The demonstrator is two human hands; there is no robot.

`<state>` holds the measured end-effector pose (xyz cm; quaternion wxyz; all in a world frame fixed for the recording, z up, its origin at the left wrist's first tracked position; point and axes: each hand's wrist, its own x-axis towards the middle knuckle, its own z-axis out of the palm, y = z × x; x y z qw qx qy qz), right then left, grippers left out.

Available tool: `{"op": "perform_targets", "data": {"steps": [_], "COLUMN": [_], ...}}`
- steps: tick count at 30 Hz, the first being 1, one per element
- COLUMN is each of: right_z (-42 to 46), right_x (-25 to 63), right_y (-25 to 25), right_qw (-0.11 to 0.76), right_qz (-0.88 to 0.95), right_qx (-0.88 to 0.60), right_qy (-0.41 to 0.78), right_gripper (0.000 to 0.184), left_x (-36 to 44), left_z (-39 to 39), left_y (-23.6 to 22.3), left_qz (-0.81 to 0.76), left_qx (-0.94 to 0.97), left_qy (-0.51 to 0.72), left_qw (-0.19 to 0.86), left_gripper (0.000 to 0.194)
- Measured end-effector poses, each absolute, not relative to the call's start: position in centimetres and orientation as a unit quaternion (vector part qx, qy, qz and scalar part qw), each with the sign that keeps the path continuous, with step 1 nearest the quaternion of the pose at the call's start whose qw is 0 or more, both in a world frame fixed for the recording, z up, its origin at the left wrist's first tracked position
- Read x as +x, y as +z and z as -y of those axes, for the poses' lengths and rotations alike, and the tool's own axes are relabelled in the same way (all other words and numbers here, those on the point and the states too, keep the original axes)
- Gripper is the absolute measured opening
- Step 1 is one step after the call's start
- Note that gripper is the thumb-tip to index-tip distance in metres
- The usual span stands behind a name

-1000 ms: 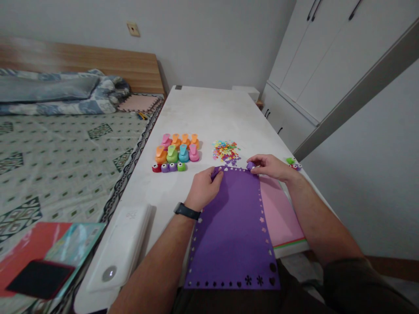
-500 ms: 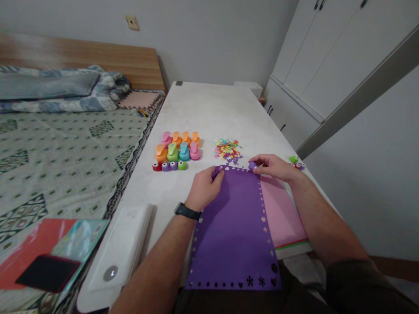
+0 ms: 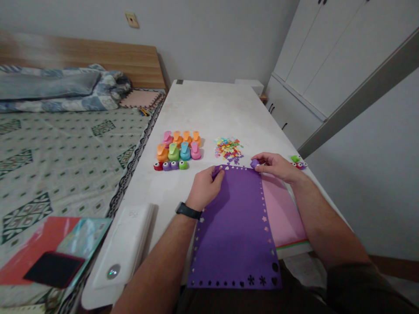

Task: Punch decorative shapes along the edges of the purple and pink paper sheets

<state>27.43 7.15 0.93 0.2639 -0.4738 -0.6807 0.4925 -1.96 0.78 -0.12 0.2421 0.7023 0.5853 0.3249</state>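
A purple sheet (image 3: 232,222) lies in front of me, with small shapes cut out along its edges. My left hand (image 3: 207,185) pinches its far left corner, fingers closed on it. At the far right corner, my right hand (image 3: 276,166) grips a small purple craft punch (image 3: 254,164) between thumb and fingers, against the sheet's edge. How far the sheet sits inside the punch is hidden. Just beyond the far edge lies a pile of colourful paper cutouts (image 3: 228,148), with purple ones nearest the sheet.
Rows of coloured craft punches (image 3: 173,151) stand left of the cutouts. A few small punches (image 3: 298,164) sit at the table's right edge. Pink sheets (image 3: 283,213) lie under my right forearm. A white device (image 3: 122,246) is at the left; a phone (image 3: 54,269) rests on the bed.
The view has shifted slightly. Both hands keep their holds on the sheet and the punch, and the right fingers are a little differently placed around the punch.
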Motion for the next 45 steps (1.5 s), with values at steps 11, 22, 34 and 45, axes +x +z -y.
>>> {"op": "perform_targets", "data": {"steps": [11, 22, 34, 45], "right_z": [-7.45, -7.39, -7.55, -7.70], "right_x": [27.20, 27.26, 27.34, 27.00], "right_y": [0.11, 0.21, -0.03, -0.04], "right_qw": [0.264, 0.250, 0.242, 0.262], "right_qz": [0.699, 0.699, 0.701, 0.694], "right_qx": [-0.493, -0.487, -0.486, -0.486], "right_qy": [0.446, 0.460, 0.463, 0.462], "right_gripper": [0.042, 0.042, 0.043, 0.042], "left_x": [-1.89, -1.91, -1.88, -1.96], "left_z": [-0.82, -0.76, -0.83, -0.77], "left_y": [-0.27, -0.18, -0.18, -0.45], "left_qz": [-0.578, -0.574, -0.578, -0.569], "left_qx": [0.699, 0.691, 0.690, 0.689], "left_qy": [0.335, 0.345, 0.341, 0.351], "left_qw": [0.257, 0.273, 0.272, 0.279], "left_gripper": [0.033, 0.033, 0.032, 0.032]}}
